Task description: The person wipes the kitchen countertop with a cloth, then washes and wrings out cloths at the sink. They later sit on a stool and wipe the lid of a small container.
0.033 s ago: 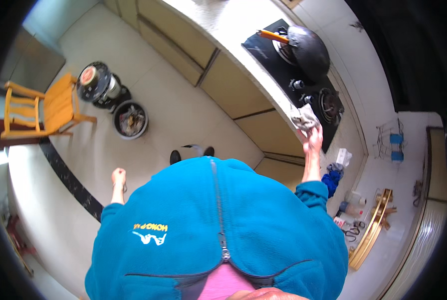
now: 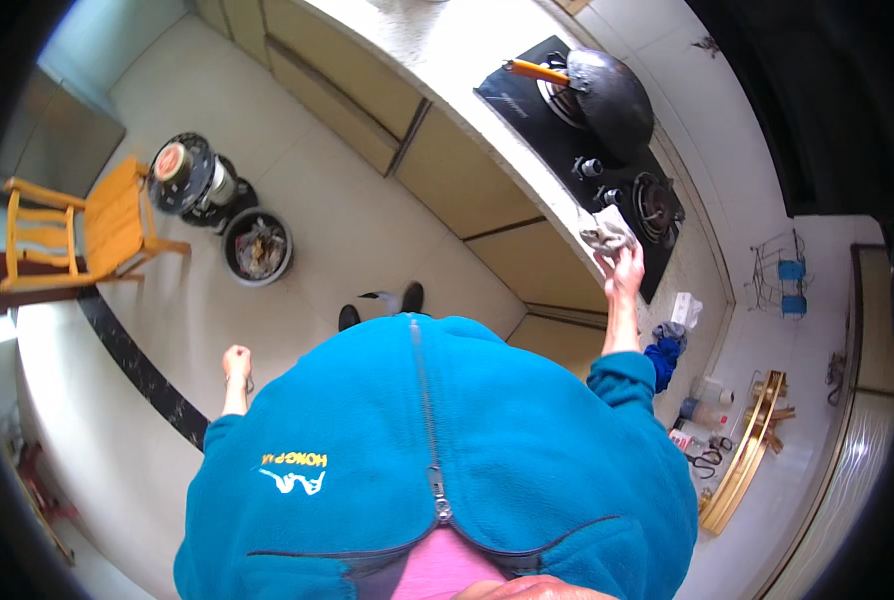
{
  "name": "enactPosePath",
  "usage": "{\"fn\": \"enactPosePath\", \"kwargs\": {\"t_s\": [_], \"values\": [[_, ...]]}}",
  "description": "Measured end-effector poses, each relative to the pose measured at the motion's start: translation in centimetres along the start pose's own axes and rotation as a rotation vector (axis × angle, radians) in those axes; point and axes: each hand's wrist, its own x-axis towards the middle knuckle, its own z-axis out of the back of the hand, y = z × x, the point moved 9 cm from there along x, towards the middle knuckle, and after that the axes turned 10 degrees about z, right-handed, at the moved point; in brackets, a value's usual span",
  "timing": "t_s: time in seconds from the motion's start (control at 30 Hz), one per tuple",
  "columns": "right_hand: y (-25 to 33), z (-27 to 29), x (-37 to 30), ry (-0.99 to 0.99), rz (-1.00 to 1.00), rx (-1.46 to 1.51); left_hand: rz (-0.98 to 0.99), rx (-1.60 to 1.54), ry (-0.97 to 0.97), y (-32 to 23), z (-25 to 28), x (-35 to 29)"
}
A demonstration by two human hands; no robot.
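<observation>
My right hand (image 2: 622, 270) is closed on a crumpled grey-white cloth (image 2: 609, 230). The cloth lies against the front edge of the black gas hob (image 2: 527, 95), close to the nearer burner (image 2: 655, 208) and the control knobs (image 2: 610, 197). On the far burner sits a dark wok (image 2: 612, 105), tilted, its orange handle pointing left. Away from the counter, my left hand (image 2: 236, 362) hangs out to the left over the floor. Its fingers are curled in, and nothing shows in them.
Beige cabinets (image 2: 467, 175) run below the pale counter. Left on the floor stand a wooden chair (image 2: 112, 215), a black round stand (image 2: 182, 175) and a bin (image 2: 235, 246) with rubbish. A blue cloth (image 2: 662, 365), bottles (image 2: 702, 412), scissors (image 2: 707, 458) and a wooden rack (image 2: 742, 455) line the right.
The whole view has shifted slightly. More of my right shoe shows beyond the jacket. My right hand still has the cloth at the hob's edge, moved only a little.
</observation>
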Motion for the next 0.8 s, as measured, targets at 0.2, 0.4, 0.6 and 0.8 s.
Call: {"fn": "enactPosePath", "kwargs": {"t_s": [0.2,0.4,0.6,0.8], "values": [[-2.2,-10.9,5.0,0.062,0.579,-0.903,-0.039,-0.215,0.168,-7.3,-1.6,-1.9],[-2.5,-31.8,8.0,0.331,0.863,-0.862,-0.200,-0.206,0.060,-16.8,-0.2,-3.7],[-3.0,-48.8,8.2,0.690,0.791,-0.475,-0.134,-0.184,-0.040,-20.7,1.3,-5.9],[-6.1,-56.0,1.6,1.218,-0.467,1.062,0.050,-0.497,0.158,-21.2,-1.3,-5.3]]}}
